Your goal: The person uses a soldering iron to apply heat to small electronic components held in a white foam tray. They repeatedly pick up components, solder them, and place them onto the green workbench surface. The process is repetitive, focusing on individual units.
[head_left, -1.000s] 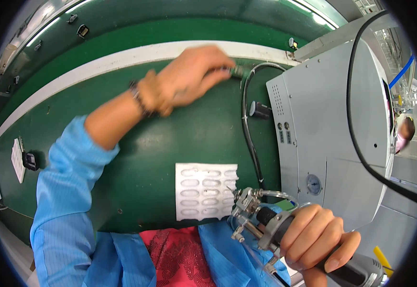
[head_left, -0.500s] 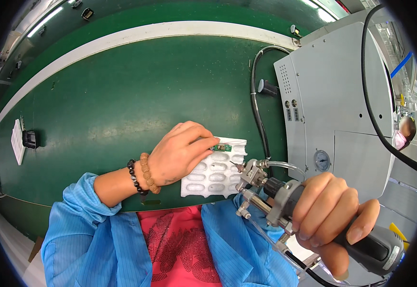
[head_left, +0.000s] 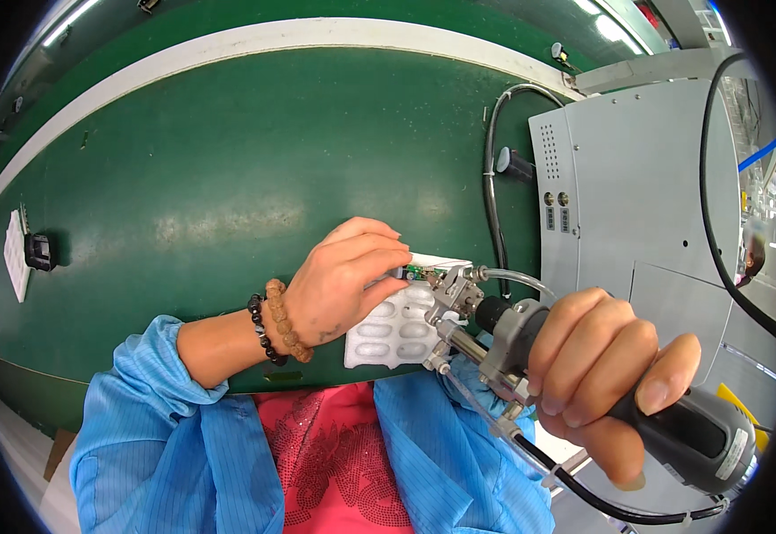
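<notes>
My left hand (head_left: 343, 285) reaches in from the left, its thumb and fingers closed on the left end of a small green circuit board (head_left: 418, 271). The board lies at the far edge of a white moulded tray (head_left: 377, 351) with rows of oval hollows. My right hand (head_left: 597, 369) is wrapped round a dark electric screwdriver (head_left: 695, 436) with a metal nose and a clear tube. The nose of the screwdriver points left and is right at the board. It hides the board's right part and the tray's right side; whether the tip touches cannot be made out.
A large grey machine cabinet (head_left: 637, 169) stands at the right, with a thick black hose (head_left: 492, 169) beside it. A dark cylinder with a pale end (head_left: 514, 165) sits between them. At far left are a white tray (head_left: 16, 258) and a black part (head_left: 40, 252) on the green table (head_left: 228, 160).
The screwdriver's nose has moved up to the circuit board in my right hand. My left hand keeps its hold on the board. The whole view has shifted slightly.
</notes>
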Demonstrator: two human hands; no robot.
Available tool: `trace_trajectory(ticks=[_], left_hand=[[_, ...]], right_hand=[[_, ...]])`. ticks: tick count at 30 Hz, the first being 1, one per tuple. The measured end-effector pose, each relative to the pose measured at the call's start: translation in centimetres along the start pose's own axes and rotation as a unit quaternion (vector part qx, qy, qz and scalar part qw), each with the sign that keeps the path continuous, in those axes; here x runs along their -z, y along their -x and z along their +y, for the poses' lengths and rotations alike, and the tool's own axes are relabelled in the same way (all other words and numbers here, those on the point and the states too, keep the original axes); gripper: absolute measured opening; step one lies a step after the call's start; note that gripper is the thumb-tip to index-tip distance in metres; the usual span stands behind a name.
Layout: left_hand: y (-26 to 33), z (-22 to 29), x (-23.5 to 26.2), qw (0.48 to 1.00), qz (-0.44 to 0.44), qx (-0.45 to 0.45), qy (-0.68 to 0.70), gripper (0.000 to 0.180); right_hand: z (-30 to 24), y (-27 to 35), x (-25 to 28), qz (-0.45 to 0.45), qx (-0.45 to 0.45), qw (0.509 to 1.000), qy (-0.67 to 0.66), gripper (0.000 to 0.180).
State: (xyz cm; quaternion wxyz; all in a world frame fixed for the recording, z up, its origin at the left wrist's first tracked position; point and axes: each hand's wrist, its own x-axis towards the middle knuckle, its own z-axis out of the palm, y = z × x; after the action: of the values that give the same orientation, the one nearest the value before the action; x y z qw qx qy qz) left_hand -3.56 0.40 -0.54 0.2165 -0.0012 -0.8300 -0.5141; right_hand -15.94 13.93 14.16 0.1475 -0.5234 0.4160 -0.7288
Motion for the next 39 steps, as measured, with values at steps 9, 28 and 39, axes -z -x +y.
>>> trace_trajectory(ticks=[9, 28, 39], left_hand=[[0.1, -0.3, 0.0, 1.0, 0.01, -0.011, 0.008, 0.037], [0.1, -0.4, 0.0, 1.0, 0.014, -0.016, 0.002, 0.033], [-1.3, 1.5, 2.9, 0.999, 0.006, 0.038, 0.009, 0.027]], right_hand=[[1.1, -0.2, -0.8, 0.006, -0.003, 1.0, 0.005, 0.043], [-1.1, -0.1, -0.6, 0.01, 0.017, 1.0, 0.011, 0.038], [-5.4, 1.2, 1.5, -0.031, 0.011, 0.999, -0.014, 0.043]])
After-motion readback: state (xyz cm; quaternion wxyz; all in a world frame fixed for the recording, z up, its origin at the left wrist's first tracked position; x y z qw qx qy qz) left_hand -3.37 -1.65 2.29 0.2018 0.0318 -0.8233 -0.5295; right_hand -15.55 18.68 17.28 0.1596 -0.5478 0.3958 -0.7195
